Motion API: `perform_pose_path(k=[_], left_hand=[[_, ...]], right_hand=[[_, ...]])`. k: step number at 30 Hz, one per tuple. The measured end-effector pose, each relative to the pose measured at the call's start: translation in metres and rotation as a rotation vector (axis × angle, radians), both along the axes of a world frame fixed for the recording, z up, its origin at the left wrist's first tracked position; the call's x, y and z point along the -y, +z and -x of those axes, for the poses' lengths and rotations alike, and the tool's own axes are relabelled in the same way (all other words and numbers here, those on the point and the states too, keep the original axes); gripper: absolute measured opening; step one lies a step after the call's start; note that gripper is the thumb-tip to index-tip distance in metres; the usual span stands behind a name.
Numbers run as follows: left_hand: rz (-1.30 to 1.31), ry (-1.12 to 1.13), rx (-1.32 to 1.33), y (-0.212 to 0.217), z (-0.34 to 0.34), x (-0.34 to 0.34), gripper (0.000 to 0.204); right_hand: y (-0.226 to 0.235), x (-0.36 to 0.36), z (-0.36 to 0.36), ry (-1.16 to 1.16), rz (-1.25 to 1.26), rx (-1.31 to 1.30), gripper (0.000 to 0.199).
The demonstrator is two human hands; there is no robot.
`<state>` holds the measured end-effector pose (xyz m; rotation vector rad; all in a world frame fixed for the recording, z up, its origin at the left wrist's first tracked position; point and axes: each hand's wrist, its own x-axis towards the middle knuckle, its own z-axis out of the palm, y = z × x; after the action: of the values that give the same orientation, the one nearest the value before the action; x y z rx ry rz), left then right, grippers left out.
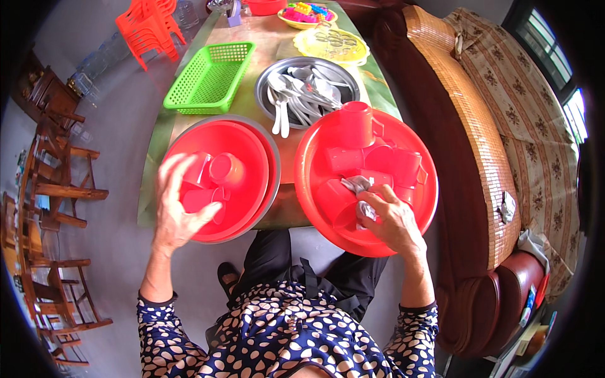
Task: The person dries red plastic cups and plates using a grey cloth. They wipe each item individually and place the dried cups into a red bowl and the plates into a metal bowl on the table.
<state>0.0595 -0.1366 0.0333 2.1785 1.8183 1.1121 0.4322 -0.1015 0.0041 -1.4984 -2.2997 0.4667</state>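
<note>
Red cups [225,169] lie in both red basins [303,170], and from afar I see the left hand [175,215] spread, holding nothing, and the right hand [398,222] gripping a crumpled cloth [367,213], which could snag, jostle the pile and tip the farthest cup [357,124] out.

Green basket [201,106] on left side of table [272,39]. Steel bowl [260,101] of spoons [307,94] near table's middle. Yellow plate [353,57] toward table's far end; yellow bowl [295,24] of bright toys [305,11] farther along table. Orange stools [148,31] stacked on floor, left of table's far end. Wooden chairs [72,189] well left of table. Right of table: brown sofa [457,252], woven mat [469,120] over it, flowered fabric [523,107] beyond.
</note>
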Motion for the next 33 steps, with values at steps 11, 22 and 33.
perform_pose_path(k=[11,22,33], left_hand=[[0.285,-0.393,-0.461,-0.065,-0.185,-0.066,0.049],[0.546,-0.431,-0.372,-0.075,-0.198,-0.084,0.066],[0.656,-0.624,-0.416,-0.062,-0.191,-0.106,0.044]], right_hand=[[-0.02,-0.001,-0.008,-0.04,0.051,0.271,0.014],[-0.038,-0.012,0.0,0.212,0.244,0.335,0.02],[-0.038,-0.005,0.01,-0.136,0.434,-0.967,0.025]])
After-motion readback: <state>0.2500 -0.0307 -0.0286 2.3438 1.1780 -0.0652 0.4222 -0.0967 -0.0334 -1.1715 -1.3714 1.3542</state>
